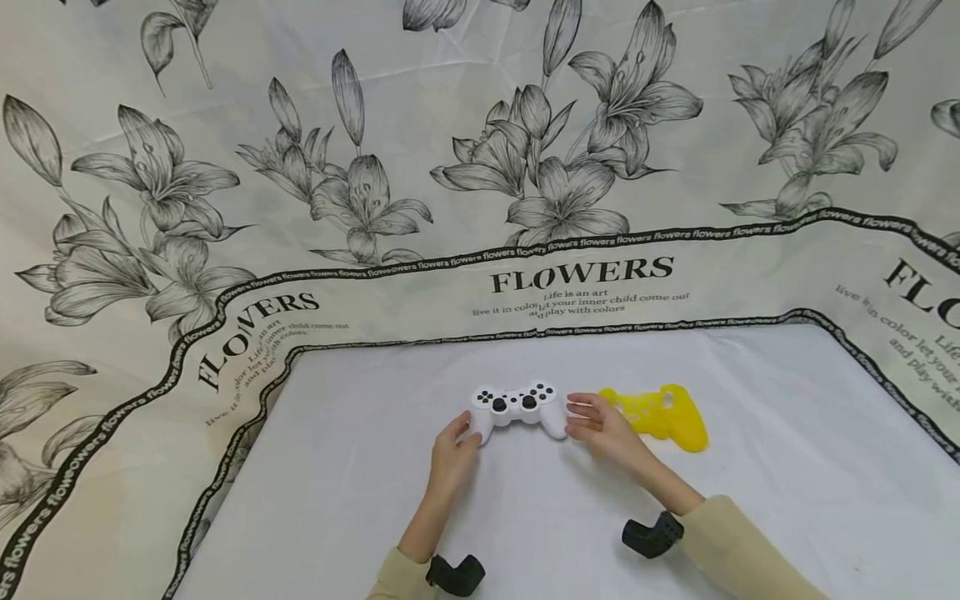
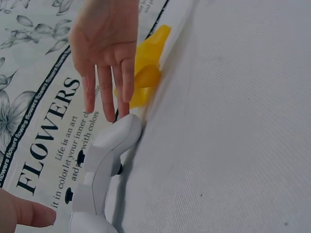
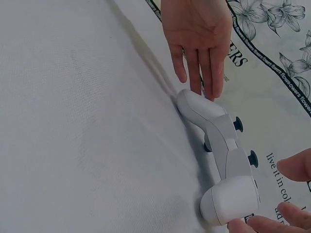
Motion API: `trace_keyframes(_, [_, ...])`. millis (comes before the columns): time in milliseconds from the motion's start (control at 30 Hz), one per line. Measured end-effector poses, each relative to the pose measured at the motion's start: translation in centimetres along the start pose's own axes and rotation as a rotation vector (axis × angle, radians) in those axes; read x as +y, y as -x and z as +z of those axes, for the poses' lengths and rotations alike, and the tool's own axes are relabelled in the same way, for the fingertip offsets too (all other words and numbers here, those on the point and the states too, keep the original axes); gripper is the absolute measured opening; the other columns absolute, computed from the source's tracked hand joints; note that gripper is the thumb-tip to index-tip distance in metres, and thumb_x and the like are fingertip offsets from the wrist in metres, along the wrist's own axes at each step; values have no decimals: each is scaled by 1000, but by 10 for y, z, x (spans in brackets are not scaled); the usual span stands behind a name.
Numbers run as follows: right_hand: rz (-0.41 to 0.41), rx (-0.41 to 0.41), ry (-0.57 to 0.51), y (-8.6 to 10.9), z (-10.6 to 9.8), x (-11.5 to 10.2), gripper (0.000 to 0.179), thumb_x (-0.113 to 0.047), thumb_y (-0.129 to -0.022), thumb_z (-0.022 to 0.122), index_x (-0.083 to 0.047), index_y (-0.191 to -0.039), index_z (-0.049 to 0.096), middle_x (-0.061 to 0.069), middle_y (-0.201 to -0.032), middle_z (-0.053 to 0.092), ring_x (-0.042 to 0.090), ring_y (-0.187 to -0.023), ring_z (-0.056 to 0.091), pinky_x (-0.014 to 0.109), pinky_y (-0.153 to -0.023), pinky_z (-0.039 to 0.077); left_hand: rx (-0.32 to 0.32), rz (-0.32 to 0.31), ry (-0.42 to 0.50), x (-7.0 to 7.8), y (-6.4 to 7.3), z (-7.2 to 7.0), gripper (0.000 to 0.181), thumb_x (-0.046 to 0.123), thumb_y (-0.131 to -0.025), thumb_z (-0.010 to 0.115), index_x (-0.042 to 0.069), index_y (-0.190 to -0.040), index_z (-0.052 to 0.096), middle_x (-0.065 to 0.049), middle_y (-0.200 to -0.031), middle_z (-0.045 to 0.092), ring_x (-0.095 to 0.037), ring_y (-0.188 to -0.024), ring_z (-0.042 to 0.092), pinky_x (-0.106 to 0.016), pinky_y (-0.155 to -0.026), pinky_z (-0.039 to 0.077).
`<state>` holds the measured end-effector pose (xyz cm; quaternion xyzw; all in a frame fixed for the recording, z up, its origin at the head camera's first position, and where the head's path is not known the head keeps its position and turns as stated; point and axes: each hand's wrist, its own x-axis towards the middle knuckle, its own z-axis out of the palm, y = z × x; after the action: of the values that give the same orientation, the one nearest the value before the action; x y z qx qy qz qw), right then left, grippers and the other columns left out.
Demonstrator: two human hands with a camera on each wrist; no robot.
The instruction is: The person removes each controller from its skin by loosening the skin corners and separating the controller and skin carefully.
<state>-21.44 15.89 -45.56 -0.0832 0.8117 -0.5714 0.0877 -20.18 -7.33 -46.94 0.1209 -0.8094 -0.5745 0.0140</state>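
A white game controller [image 1: 517,408] with black thumbsticks and buttons lies face up on the white cloth. At its left grip is my left hand [image 1: 454,454]; the right wrist view shows that hand's straight fingers [image 3: 205,73] reaching the grip's end. On the other side my right hand [image 1: 609,429] stands beside the right grip, fingers extended and thumb apart. Its fingertips are at or very near the controller [image 3: 231,199]; firm contact is hard to tell. Behind the right hand lies a yellow controller cover [image 1: 682,421] with holes in it, partly hidden by the fingers.
A white cloth [image 1: 337,500] covers the table. Behind and around it hangs a flower-printed fabric [image 1: 585,283] with a black lettered border. A black wrist mount sits at each sleeve [image 1: 738,542].
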Motion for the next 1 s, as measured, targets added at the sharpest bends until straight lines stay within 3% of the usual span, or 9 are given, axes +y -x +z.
trace_keyframes(300, [61, 26, 36, 3, 9, -2, 51, -7, -91, 61, 7, -135, 41, 32, -137, 47, 43, -120, 54, 45, -96, 50, 0, -8, -4, -2, 0, 0, 47, 5, -90, 53, -4, -136, 48, -24, -138, 51, -39, -127, 49, -49, -106, 40])
trace_keyframes(600, [22, 9, 29, 7, 7, 0, 50, -6, -91, 60, 8, -135, 41, 33, -136, 47, 43, -119, 55, 44, -95, 50, -28, 10, 2, -5, -1, -1, 48, 6, -90, 54, -5, -136, 47, -23, -139, 51, -39, -131, 45, -50, -108, 37])
trace_keyframes(800, [-121, -37, 58, 14, -12, 8, 46, -3, -94, 56, 11, -135, 40, 33, -131, 52, 41, -116, 58, 38, -92, 52, -46, 11, -40, -5, 1, -5, 48, 12, -91, 56, -3, -136, 48, -24, -138, 51, -40, -128, 48, -50, -105, 40])
trace_keyframes(933, [-252, 8, 165, 20, -28, 12, 42, -3, -95, 54, 7, -135, 44, 27, -129, 57, 39, -116, 58, 36, -94, 51, -58, 28, -77, -7, 1, -12, 48, 15, -93, 55, -2, -137, 49, -22, -140, 50, -39, -130, 47, -51, -105, 40])
trace_keyframes(1000, [-311, 60, 256, 23, -36, 14, 42, -6, -95, 56, 3, -136, 46, 22, -130, 59, 37, -117, 57, 39, -95, 50, -71, 68, -101, -9, 0, -17, 48, 17, -94, 54, -1, -138, 48, -20, -143, 47, -39, -134, 42, -52, -108, 36])
